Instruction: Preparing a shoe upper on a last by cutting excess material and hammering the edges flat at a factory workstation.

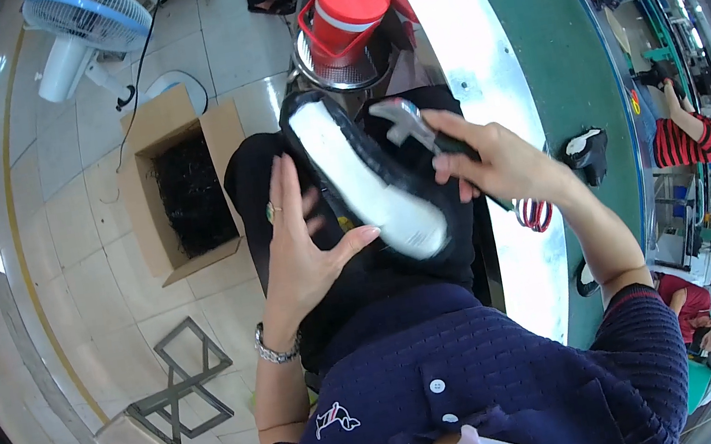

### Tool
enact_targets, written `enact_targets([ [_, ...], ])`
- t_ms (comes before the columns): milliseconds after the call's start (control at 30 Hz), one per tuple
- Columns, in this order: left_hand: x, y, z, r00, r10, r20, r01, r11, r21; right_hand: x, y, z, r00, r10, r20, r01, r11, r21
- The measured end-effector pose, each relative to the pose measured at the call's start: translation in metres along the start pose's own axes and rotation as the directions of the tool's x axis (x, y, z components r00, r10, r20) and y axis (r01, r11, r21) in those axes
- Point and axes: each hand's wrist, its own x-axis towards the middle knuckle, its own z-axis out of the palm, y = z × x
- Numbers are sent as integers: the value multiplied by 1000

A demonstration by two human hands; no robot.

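A black shoe point(355, 171) lies sole up across my lap, its long white underside facing me. The wide end is near my belly and slightly blurred. Beside it, my left hand point(296, 245) is open, with fingers stretched along the shoe's left side. Its thumb reaches to the edge of the white wide end; whether it presses there I cannot tell. My right hand point(498, 153) is closed around the dark handle of a hammer point(407, 124). The metal head hangs just right of the shoe, apart from it.
A cardboard box point(224, 154) with black material stands on the floor at left, near a fan point(88, 27). A red lidded bucket point(349, 4) sits ahead. A metal ledge point(488, 61) runs along my right, beside a green conveyor point(567, 86) carrying shoes. Several people work beyond it.
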Motion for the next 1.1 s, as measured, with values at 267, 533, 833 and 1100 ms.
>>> enact_targets([
  [267,-9,-11,-34,918,136,-373,49,894,445,3,-6,46,909,-413,61,417,902,-115],
  [533,-38,-47,-2,928,52,-369,-34,998,54,4,-66,37,903,-156,400,292,906,-306],
  [833,-41,-31,-2,919,391,-40,-222,600,769,15,-91,36,798,-118,591,525,617,-586],
  [1100,-31,-48,3,925,-205,318,378,432,-819,8,-19,41,843,-332,423,512,737,-442],
])
